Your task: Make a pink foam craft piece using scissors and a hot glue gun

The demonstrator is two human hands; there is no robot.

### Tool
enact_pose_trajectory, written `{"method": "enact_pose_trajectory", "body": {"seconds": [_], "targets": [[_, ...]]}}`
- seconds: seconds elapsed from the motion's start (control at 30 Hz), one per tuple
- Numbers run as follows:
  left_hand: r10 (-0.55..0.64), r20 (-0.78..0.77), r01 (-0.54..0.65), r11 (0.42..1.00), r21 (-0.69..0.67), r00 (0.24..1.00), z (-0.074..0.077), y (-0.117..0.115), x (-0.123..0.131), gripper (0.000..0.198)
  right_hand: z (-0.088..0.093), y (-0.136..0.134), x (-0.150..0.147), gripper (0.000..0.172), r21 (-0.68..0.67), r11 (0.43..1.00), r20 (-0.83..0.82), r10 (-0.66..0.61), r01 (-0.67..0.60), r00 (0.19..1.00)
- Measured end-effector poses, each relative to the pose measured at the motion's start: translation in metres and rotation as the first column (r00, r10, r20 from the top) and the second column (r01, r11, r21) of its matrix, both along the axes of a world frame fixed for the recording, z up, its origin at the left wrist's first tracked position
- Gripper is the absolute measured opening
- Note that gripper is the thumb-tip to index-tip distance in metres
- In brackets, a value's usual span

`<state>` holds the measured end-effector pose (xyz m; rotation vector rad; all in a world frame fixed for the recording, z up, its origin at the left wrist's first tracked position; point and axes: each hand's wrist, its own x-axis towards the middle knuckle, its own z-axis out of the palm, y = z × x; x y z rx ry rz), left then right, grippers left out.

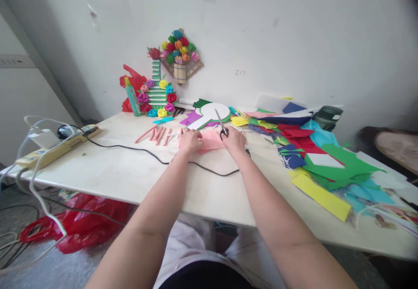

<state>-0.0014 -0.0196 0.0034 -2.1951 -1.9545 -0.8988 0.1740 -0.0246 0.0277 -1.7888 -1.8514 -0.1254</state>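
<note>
A strip of pink paper (210, 141) lies on the table between my hands. My left hand (191, 141) is closed over its left end, fingers bent against the sheet. Held in my right hand (235, 141) is a pair of scissors (222, 126) with dark handles, its blades pointing up and away from me. That hand also rests at the paper's right end; its fingertips are partly hidden. Several rolled pink paper pieces (159, 135) lie left of my left hand. Just beyond the strip is a round white card with a handle and green edge (214, 111).
Coloured sheets and scraps (326, 158) cover the right side, with a dark bottle (327, 117) behind. A black cable (143, 150) crosses the table before my wrists. At left lie a power strip (58, 145), a glue bottle (133, 99) and a paper-flower guitar shape (157, 95).
</note>
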Motion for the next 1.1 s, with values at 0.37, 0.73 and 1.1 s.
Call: {"method": "enact_pose_trajectory", "body": {"seconds": [0.37, 0.73, 1.1], "targets": [[-0.383, -0.111, 0.379, 0.924, -0.052, 0.917, -0.002, -0.007, 0.016, 0.029, 0.006, 0.003, 0.009, 0.043, 0.010, 0.994, -0.249, -0.098, 0.104, 0.963], [-0.205, 0.087, 0.207, 0.978, -0.005, 0.975, -0.007, 0.004, 0.008, 0.021, 0.007, 0.004, 0.011, 0.039, 0.049, 0.991, -0.344, -0.097, 0.121, 0.934], [-0.046, 0.414, -0.016, 0.989, 0.145, 0.909, -0.006, 0.011, 0.000, 0.020, -0.002, 0.010, 0.008, 0.033, 0.159, 0.986, -0.486, 0.035, 0.049, 0.873]]}}
